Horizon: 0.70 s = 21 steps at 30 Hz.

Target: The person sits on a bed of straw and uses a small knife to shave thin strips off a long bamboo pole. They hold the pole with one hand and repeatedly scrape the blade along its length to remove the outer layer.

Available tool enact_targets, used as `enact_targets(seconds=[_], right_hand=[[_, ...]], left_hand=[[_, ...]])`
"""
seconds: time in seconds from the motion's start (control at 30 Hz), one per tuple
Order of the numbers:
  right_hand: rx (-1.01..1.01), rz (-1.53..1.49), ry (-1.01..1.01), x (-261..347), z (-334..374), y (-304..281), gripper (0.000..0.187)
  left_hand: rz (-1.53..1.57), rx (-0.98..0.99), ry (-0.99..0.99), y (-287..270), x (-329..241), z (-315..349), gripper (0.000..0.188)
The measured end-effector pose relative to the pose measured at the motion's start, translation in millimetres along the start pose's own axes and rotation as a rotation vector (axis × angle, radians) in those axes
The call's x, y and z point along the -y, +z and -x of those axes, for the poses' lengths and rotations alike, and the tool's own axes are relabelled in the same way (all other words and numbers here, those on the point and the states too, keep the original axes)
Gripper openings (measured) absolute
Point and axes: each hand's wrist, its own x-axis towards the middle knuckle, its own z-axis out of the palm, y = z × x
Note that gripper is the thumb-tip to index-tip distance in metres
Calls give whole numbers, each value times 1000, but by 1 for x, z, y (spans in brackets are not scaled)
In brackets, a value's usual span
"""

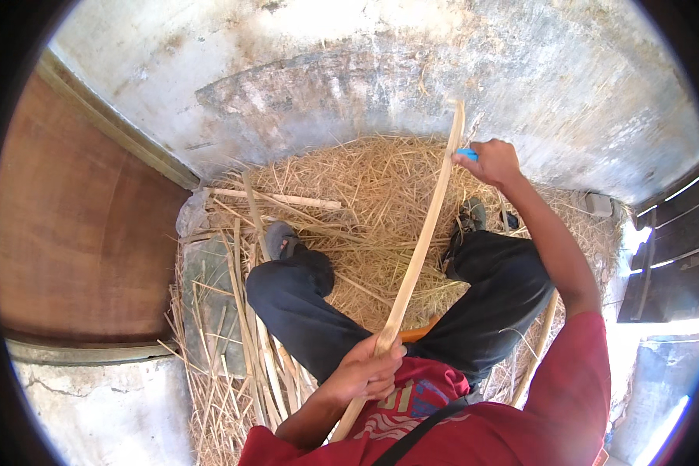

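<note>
A long pale bamboo strip (421, 260) slants from my lap up and away toward the wall. My left hand (365, 369) is closed around its lower part, close to my body. Out at the far end, my right hand (495, 163) grips a small blue-handled tool (466, 154) that meets the strip's right edge. The tool's blade, if it has one, cannot be made out. Above that contact the strip's tip bends slightly, and a thin sliver stands out beside it.
Shavings (384, 179) cover the floor between my feet and along the stained wall (349, 85). Several cut strips (252, 326) lie by my left leg, over a grey slab (210, 283). A brown wooden panel (85, 217) stands at left. Something orange (419, 332) shows beneath me.
</note>
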Motion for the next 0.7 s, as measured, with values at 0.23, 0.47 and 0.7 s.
enact_targets(seconds=[0.23,0.47,0.7], right_hand=[[-98,20,-86,-21,-4,2,68],[-249,68,-77,-33,-30,3,65],[-98,20,211,-41,-54,8,75]], left_hand=[[-23,15,-47,-9,13,17,13],[-7,34,-30,-8,16,32,13],[-21,-14,-4,-15,27,39,14]])
